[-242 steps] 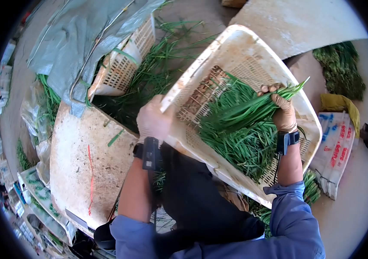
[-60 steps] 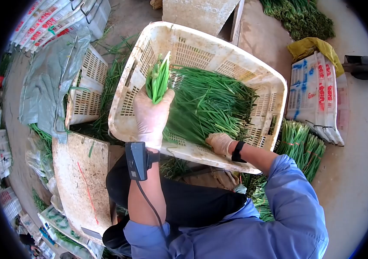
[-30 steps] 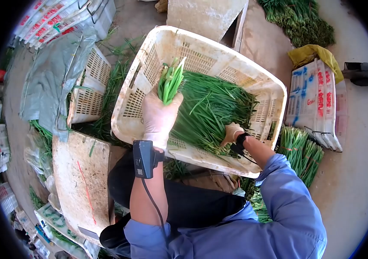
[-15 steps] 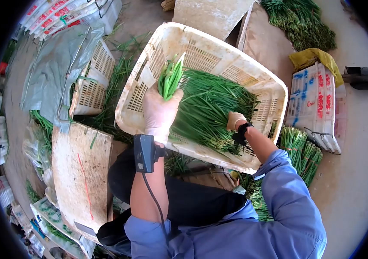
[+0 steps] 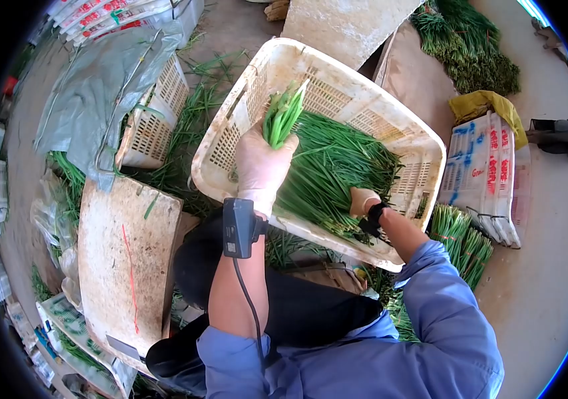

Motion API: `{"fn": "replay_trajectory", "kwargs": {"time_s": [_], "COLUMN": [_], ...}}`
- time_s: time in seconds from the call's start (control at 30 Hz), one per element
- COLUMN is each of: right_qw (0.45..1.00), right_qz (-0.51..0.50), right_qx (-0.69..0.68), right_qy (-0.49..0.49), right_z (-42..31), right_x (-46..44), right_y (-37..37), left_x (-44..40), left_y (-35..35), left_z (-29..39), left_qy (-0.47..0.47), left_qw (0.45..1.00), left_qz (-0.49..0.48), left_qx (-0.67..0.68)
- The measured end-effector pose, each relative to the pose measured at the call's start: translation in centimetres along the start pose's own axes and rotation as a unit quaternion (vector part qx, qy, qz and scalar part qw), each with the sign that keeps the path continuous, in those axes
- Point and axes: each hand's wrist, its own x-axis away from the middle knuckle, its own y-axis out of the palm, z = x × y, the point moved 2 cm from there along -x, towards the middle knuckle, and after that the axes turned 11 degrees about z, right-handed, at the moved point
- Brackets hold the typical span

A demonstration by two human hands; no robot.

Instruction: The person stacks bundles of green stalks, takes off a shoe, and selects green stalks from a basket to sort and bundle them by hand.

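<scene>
A dirty white plastic basket [image 5: 357, 90] lies tilted in front of me, with a thick layer of long green stalks [image 5: 337, 169] inside. Over its left part, my gloved left hand [image 5: 265, 163] is closed around a small green bunch [image 5: 284, 114] whose pale tips point up. My gloved right hand [image 5: 364, 201] reaches over the near rim and rests on the stalks toward the lower right of the pile. Its fingers are partly sunk among the stalks, so whether they grip any is hidden.
A stained board [image 5: 131, 259] stands at my left, beside a crate [image 5: 154, 133] under a grey sheet [image 5: 91, 100]. Tied green bundles [image 5: 453, 233] lie right of the basket, near white crates [image 5: 480, 173] with a yellow sack [image 5: 490, 110]. More greens [image 5: 470, 46] lie at upper right.
Over the last second my left hand with its bunch has shifted slightly right along with the basket in view. My right hand has gone from spread on the stalks to fingers tucked among them.
</scene>
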Motion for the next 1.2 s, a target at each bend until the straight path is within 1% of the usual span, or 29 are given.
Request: {"fn": "replay_trajectory", "kwargs": {"time_s": [0.03,0.07,0.1,0.2,0.23,0.27,0.3,0.33,0.37,0.43,0.47,0.5,0.57,0.6,0.63,0.7,0.73,0.77,0.8,0.83,0.87,0.9,0.97,1.0,1.03,1.13,1.17,1.2], "right_qw": [1.000,0.998,0.994,0.974,0.979,0.982,0.985,0.986,0.986,0.998,0.999,0.999,0.998,0.994,0.983,0.974,0.957,0.930,0.956,0.968,0.983,0.974,0.967,0.962,0.959,0.945,0.940,0.952], "right_qz": [0.010,0.059,0.091,0.205,0.181,0.156,0.130,0.118,0.125,0.009,0.025,0.003,0.046,0.042,0.037,0.086,0.088,0.082,0.139,0.194,0.170,0.217,0.236,0.241,0.250,0.309,0.326,0.302], "right_qx": [0.016,0.032,0.055,0.092,0.094,0.103,0.112,0.098,0.084,0.044,0.045,0.040,-0.026,-0.102,-0.179,-0.202,-0.274,-0.356,-0.251,-0.143,-0.072,0.062,0.092,0.129,0.129,0.102,0.088,-0.007], "right_qy": [-0.005,-0.021,-0.010,-0.025,-0.015,0.005,0.026,0.070,0.076,0.037,0.014,0.016,-0.020,-0.003,0.011,-0.053,-0.028,-0.039,-0.057,-0.076,0.005,-0.021,-0.004,-0.004,-0.025,-0.018,-0.043,-0.045], "right_z": [-0.4,-0.3,-0.1,0.6,0.3,0.8,1.7,4.0,4.9,6.4,7.1,7.0,7.5,8.1,8.7,9.8,7.2,8.3,9.1,9.3,5.6,6.3,6.6,6.5,6.7,6.6,6.6,5.6], "right_x": [0.9,1.2,1.3,3.0,4.1,4.1,3.9,1.6,2.3,2.1,1.8,3.2,5.4,6.3,6.9,7.2,10.8,9.9,9.3,8.8,12.5,11.4,10.6,10.5,10.3,10.7,10.6,11.4], "right_y": [-1.9,-2.6,-3.4,-5.5,-6.8,-6.4,-5.6,-2.5,-2.2,-3.6,-4.1,-6.3,-10.9,-12.5,-13.9,-16.5,-19.5,-19.2,-19.9,-20.3,-23.3,-23.4,-24.8,-25.9,-26.9,-29.6,-30.0,-30.4], "left_x": [0.1,0.3,0.5,0.6,0.5,0.3,0.2,0.5,0.8,1.1,1.6,1.9,1.7,1.6,1.6,1.6,1.7,1.7,1.7,1.7,1.8,1.9,1.6,1.5,1.5,1.4,1.3,1.3], "left_y": [-0.2,-0.4,-0.6,-1.0,-0.9,-0.6,-0.6,-0.8,-0.7,-0.8,-1.1,-1.2,-1.2,-1.2,-1.1,-1.0,-1.1,-1.0,-0.9,-1.0,-1.2,-1.4,-1.1,-1.0,-0.9,-0.9,-0.8,-0.6], "left_z": [0.2,0.4,0.7,0.6,-0.2,-1.0,-1.3,-0.9,-1.0,-1.4,-1.5,-1.5,-1.5,-1.8,-1.9,-2.3,-2.2,-2.4,-2.8,-3.1,-3.1,-2.7,-2.4,-2.5,-2.4,-2.1,-1.9,-1.8], "left_qy": [0.004,0.002,0.002,0.003,0.006,0.011,0.015,0.009,0.014,0.019,0.028,0.014,-0.006,0.027,0.031,0.037,0.043,0.038,0.033,0.026,0.024,0.024,0.023,0.020,0.017,0.022,0.024,0.022], "left_qw": [1.000,1.000,1.000,1.000,1.000,1.000,1.000,0.999,0.999,0.999,0.999,0.999,0.997,0.999,0.998,0.998,0.998,0.999,0.999,0.999,0.999,0.999,1.000,1.000,1.000,0.999,0.999,0.999], "left_qz": [0.002,0.002,0.004,0.014,0.013,0.012,0.009,0.007,0.000,-0.007,-0.018,-0.027,-0.047,-0.032,-0.031,-0.027,-0.022,-0.023,-0.024,-0.025,-0.022,-0.022,-0.021,-0.019,-0.015,-0.013,-0.013,-0.012], "left_qx": [-0.003,-0.004,-0.004,-0.013,-0.005,0.003,0.012,0.031,0.032,0.029,0.011,-0.013,-0.057,-0.032,-0.037,-0.049,-0.036,-0.016,0.003,0.021,0.010,0.000,-0.004,0.000,0.004,-0.023,-0.035,-0.035]}}
